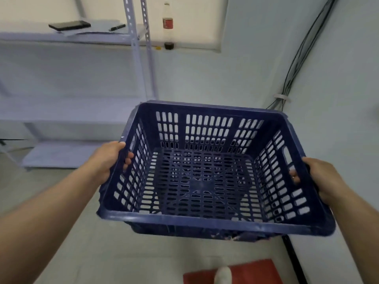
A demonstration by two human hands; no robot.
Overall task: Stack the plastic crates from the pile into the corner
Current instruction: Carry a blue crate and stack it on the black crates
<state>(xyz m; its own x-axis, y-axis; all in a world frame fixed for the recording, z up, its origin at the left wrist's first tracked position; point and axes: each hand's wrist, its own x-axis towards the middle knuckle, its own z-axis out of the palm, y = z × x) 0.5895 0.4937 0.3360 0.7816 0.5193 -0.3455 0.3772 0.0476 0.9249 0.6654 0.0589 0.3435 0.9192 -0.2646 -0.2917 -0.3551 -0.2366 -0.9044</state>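
A dark blue slotted plastic crate (207,219) hangs in the air in front of me, open side up and empty. My left hand (108,160) grips its left rim, fingers curled through the wall slots. At the right side my right hand (320,177) holds the right wall, fingertips showing through the handle hole. The crate is above the pale floor, with the room's corner behind and to the right of it.
A grey metal shelf rack (135,58) stands at the left with a phone (69,25) and a pen (117,27) on its top shelf. A cola bottle (168,25) stands on a ledge. Cables (295,64) run down the right wall. A red mat (252,272) lies below.
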